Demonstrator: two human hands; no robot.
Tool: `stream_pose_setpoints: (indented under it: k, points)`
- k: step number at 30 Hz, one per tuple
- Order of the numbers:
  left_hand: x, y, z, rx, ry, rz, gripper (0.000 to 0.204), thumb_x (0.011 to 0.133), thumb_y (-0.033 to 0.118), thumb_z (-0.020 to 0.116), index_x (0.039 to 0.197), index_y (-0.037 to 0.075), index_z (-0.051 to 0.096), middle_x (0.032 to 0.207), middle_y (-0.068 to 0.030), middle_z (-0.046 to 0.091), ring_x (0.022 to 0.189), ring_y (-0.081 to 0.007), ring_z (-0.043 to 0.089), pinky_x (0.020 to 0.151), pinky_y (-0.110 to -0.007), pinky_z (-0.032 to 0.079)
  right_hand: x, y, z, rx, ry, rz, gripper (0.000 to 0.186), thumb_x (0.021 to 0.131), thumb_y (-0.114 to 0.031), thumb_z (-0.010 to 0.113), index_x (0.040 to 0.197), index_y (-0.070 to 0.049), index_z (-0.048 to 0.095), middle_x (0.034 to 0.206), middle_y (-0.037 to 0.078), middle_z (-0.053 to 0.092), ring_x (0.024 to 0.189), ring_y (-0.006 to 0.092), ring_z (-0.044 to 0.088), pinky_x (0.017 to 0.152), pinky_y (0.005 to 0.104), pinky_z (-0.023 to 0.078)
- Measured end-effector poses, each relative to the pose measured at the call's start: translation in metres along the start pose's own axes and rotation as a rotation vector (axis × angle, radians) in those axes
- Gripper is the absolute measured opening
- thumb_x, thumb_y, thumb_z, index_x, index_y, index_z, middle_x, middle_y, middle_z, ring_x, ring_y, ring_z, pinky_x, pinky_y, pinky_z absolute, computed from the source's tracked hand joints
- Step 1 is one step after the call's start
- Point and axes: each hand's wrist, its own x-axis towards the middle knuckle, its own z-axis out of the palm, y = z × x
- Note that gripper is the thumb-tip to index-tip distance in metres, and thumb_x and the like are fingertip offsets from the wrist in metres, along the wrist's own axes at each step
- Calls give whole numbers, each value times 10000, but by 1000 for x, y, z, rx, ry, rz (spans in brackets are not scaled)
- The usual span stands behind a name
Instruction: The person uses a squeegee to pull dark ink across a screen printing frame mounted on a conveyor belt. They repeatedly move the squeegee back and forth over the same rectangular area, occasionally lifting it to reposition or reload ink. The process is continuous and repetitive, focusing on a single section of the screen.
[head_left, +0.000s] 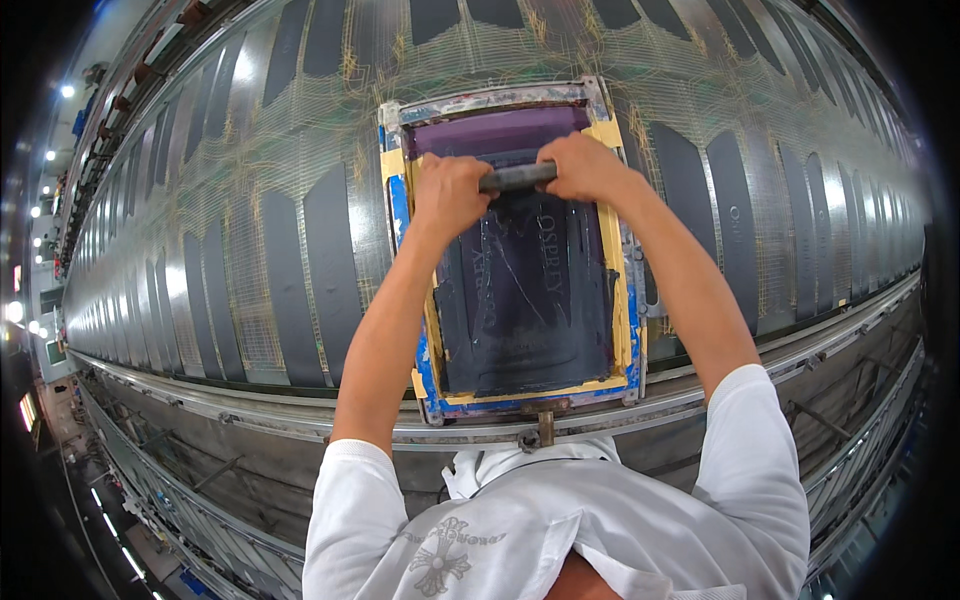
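Observation:
A screen printing frame (628,330), edged with blue and yellow tape, lies on the long table in front of me. Across its far part runs a squeegee (518,178) with a dark bar-shaped handle. My left hand (450,195) is closed round the squeegee's left end, and my right hand (585,167) grips the right end. Both arms reach forward over the frame. Dark, wet-looking ink (530,300) covers much of the mesh on my side of the squeegee. A purple strip of mesh (500,128) shows beyond it. The squeegee's blade cannot be made out.
Dark grey cut fabric pieces (735,215) lie in rows along the table (362,225), among thin yellow lines. A metal rail (270,410) follows the near edge, and a small bracket (546,428) joins the frame there. Lights line the room at left.

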Motion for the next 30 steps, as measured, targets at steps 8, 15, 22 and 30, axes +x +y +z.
stream_pose_setpoints:
  k: [8,15,22,30]
  points:
    - [12,-3,5,0,-62,-43,236,727,225,879,909,99,800,811,-95,744,791,-326,700,805,-452,474,5,-8,-12,143,-154,214,179,788,-202,821,905,-82,758,850,127,743,835,328,716,753,440,553]
    - [-90,42,11,-157,-37,-14,206,667,94,826,868,95,782,813,-97,742,794,-325,697,790,-447,475,-83,-20,65,50,19,-62,254,698,-124,789,948,-108,746,890,131,736,873,346,702,807,450,549]
    - [-246,127,7,-40,35,-35,425,573,-9,785,978,119,763,980,-4,738,863,-247,646,841,-395,448,-230,-89,121,136,-10,-96,558,693,-321,903,1166,-78,736,1168,139,725,1098,342,662,1023,428,472]
    - [-248,129,6,-19,31,-14,465,563,2,812,1009,119,758,1056,14,732,953,-232,632,898,-382,449,-182,49,95,304,732,775,336,957,-388,703,1078,-76,729,1154,161,743,1030,409,691,907,482,531]
